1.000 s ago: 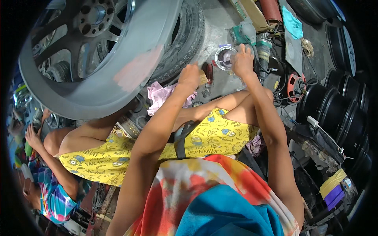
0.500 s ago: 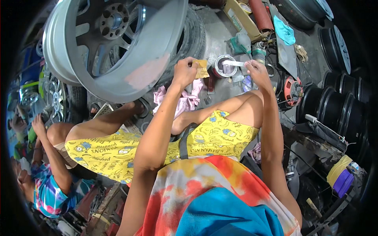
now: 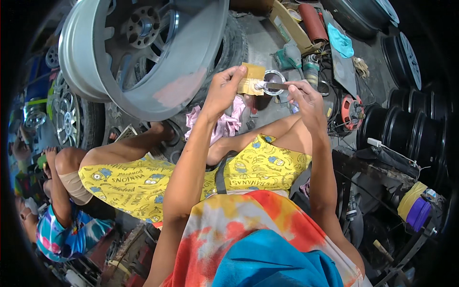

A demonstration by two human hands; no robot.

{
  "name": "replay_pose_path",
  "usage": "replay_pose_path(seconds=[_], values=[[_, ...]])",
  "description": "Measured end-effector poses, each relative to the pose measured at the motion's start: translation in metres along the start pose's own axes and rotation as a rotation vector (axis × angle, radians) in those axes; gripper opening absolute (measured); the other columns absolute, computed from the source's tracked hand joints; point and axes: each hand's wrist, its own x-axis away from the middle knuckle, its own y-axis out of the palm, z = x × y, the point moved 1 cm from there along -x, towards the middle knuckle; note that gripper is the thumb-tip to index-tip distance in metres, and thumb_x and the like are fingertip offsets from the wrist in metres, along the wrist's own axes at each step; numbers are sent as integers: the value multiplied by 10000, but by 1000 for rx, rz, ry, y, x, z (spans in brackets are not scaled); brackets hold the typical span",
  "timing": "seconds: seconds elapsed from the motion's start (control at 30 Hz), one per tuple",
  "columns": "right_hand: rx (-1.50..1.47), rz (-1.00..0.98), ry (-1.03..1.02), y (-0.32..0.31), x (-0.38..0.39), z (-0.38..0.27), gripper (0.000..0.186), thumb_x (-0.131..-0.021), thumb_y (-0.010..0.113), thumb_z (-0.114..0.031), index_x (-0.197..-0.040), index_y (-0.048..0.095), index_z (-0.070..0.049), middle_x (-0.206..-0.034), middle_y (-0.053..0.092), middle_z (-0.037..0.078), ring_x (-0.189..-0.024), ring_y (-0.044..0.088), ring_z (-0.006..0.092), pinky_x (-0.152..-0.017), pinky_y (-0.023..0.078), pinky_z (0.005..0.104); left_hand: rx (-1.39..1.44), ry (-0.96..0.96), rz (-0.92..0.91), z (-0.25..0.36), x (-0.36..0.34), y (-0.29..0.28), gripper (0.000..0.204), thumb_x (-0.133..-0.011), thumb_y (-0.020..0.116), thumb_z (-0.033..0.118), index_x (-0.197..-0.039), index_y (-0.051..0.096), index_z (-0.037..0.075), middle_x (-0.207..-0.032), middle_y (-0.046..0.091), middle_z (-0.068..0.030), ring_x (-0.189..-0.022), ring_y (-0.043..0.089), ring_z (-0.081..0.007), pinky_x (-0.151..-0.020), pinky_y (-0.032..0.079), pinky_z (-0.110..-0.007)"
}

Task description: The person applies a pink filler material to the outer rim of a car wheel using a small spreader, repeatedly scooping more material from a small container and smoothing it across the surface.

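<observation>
My left hand (image 3: 223, 90) pinches a small yellow-tan card (image 3: 252, 71) by its left edge. In my right hand (image 3: 308, 101) is a narrow metal spatula (image 3: 278, 86), its tip laid against the card. A dab of pale paste (image 3: 260, 85) sits where tip and card meet. Just behind them stands an open can (image 3: 274, 75), partly hidden by the spatula. At the upper left a big grey wheel rim (image 3: 203, 52) bears a pinkish smoothed patch (image 3: 179, 87) on its barrel.
A pink cloth (image 3: 217, 125) lies below my left hand. Green power tools (image 3: 289, 56), a red round tool (image 3: 352, 113) and cables lie to the right. Black rims (image 3: 401, 119) stack at the far right. Another person (image 3: 71, 234) sits at the lower left.
The spatula has come left out of the can and onto the card, its paste-covered end now at the card. My left hand has lifted the card slightly toward it.
</observation>
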Motion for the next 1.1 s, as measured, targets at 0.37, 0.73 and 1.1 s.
replay_pose_path(seconds=[0.37, 0.73, 1.1], values=[[123, 163, -366, 34, 30, -14, 266, -921, 673, 88, -1151, 760, -14, -1111, 670, 108, -957, 709, 166, -782, 586, 264, 56, -51, -51, 22, 10, 0, 375, -1102, 520, 348, -1139, 639, -6, -873, 699, -80, -602, 653, -135, -502, 512, -256], [-155, 150, -279, 61, 37, -7, 264, -865, 773, 61, -1126, 759, 23, -1116, 714, 125, -989, 701, 163, -820, 565, 243, 36, -65, -78, 26, 8, -1, 365, -1096, 537, 352, -1135, 640, 3, -852, 694, -68, -591, 648, -126, -505, 515, -251], [248, 155, -374, 64, 36, -26, 298, -845, 787, 23, -1141, 781, -14, -1045, 726, 112, -940, 698, 186, -830, 550, 289, 49, -71, -81, 40, 13, 3, 375, -1093, 541, 370, -1141, 634, 10, -893, 716, -82, -596, 637, -113, -511, 506, -245]])
